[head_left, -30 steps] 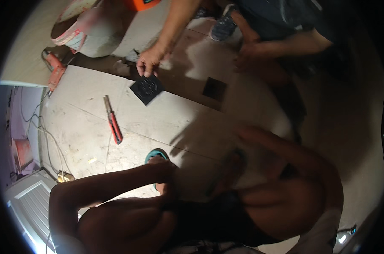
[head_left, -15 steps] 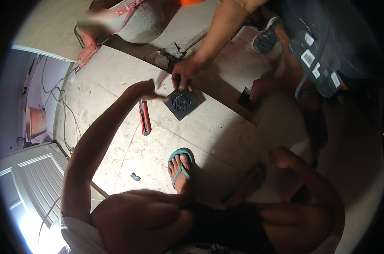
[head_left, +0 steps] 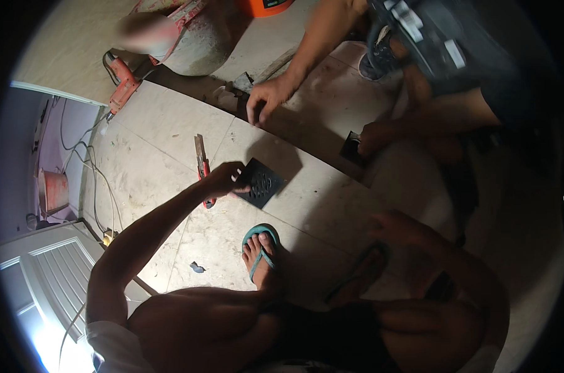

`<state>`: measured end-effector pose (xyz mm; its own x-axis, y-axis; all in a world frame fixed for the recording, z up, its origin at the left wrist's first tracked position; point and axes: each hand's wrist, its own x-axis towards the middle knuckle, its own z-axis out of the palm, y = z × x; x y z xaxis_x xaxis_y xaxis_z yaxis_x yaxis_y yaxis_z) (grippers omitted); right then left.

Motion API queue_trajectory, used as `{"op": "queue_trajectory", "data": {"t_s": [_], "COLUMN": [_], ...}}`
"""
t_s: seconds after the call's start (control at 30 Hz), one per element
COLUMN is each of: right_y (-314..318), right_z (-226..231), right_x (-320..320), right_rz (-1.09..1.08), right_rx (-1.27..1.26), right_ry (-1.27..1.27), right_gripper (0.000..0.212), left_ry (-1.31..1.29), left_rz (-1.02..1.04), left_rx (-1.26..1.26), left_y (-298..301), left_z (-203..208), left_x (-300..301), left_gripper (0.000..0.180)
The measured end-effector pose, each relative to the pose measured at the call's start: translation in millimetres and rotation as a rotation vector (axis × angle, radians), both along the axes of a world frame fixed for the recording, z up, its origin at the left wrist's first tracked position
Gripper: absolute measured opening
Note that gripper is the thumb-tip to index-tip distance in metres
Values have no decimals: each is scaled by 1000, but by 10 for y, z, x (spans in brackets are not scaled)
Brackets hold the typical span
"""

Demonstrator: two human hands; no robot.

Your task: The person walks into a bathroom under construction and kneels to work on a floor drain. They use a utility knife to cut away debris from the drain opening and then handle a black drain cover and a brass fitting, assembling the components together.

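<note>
A square black floor drain cover [head_left: 268,176] with slots is gripped at its left edge by my left hand [head_left: 223,179], slightly tilted above the pale tiles. A red utility knife [head_left: 200,152] with a long blade lies on the tiles beside that hand, which partly hides it. In deep shadow to the right, my right hand [head_left: 391,227] hangs near my right knee; its fingers are too dark and blurred to make out. Farther off, a co-worker's hand [head_left: 271,101] is over the tile edge, while their other hand [head_left: 376,137] holds a small dark square piece [head_left: 351,147].
A red power drill [head_left: 124,82] lies at the far left with its cord. Behind stand a cement-stained bucket [head_left: 201,46] and an orange bucket [head_left: 263,5]. A trowel-like tool [head_left: 243,81] rests past the tile edge. My sandaled foot [head_left: 259,252] stands in front.
The co-worker's hand has let go of the drain cover. My left hand has drawn the cover nearer to me. My right hand has shifted slightly left.
</note>
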<state>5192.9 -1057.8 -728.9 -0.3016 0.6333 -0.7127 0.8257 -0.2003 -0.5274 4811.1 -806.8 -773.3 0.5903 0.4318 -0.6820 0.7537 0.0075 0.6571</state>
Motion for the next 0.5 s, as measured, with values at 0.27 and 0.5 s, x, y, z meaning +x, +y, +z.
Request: {"op": "queue_trajectory", "data": {"t_s": [0.27, 0.5], "right_y": [351, 530], "right_z": [978, 1379], "right_x": [-900, -776], "right_rz": [273, 146], "right_rx": [800, 825], "right_ry": [65, -295], "right_gripper": [79, 102], "left_ry": [-348, -530], "left_rz": [259, 225], "left_rx": [-588, -567], "left_y": [-942, -961], "left_z": [984, 1476], "left_x": [534, 1121], "left_gripper": [51, 47]}}
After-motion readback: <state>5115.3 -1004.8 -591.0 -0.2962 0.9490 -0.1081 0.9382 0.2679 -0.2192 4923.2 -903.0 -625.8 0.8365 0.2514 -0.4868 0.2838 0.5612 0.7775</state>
